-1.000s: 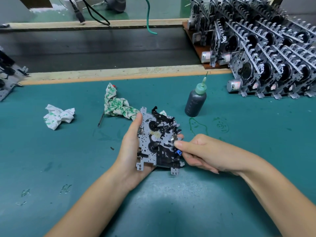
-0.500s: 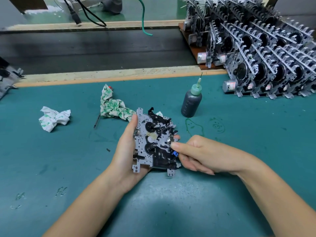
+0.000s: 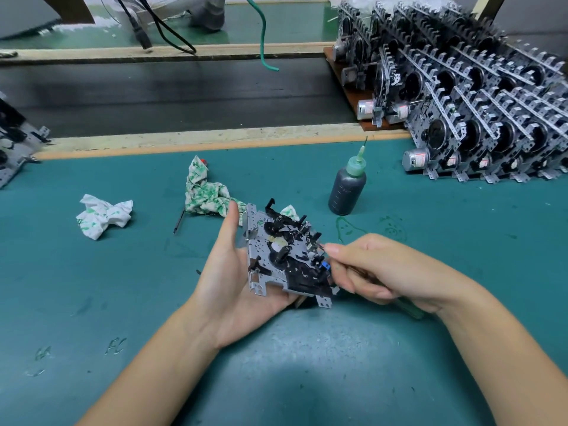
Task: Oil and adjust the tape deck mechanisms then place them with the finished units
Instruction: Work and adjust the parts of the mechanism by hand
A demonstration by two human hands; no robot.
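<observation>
A tape deck mechanism (image 3: 285, 256), a grey metal plate with black gears and levers and a small blue part, is held just above the green mat. My left hand (image 3: 233, 278) cradles it from below and the left, thumb along its left edge. My right hand (image 3: 378, 269) grips a thin tool with a green handle (image 3: 408, 307). The tool's metal tip meets the mechanism's right edge beside my index fingertip. A dark oil bottle (image 3: 347, 186) with a green needle cap stands upright behind the mechanism. Rows of finished units (image 3: 476, 112) stand stacked at the back right.
Two crumpled green-printed rags (image 3: 206, 192) (image 3: 103, 215) lie on the mat at the left, with a small black stick (image 3: 179, 221) between them. A dark conveyor belt (image 3: 184, 96) runs behind the wooden edge. More mechanisms (image 3: 15, 142) sit at the far left.
Both hands stay on the mechanism with only slight shifts. My right index fingertip has drawn back a little, and the tool's thin tip now shows at the right edge.
</observation>
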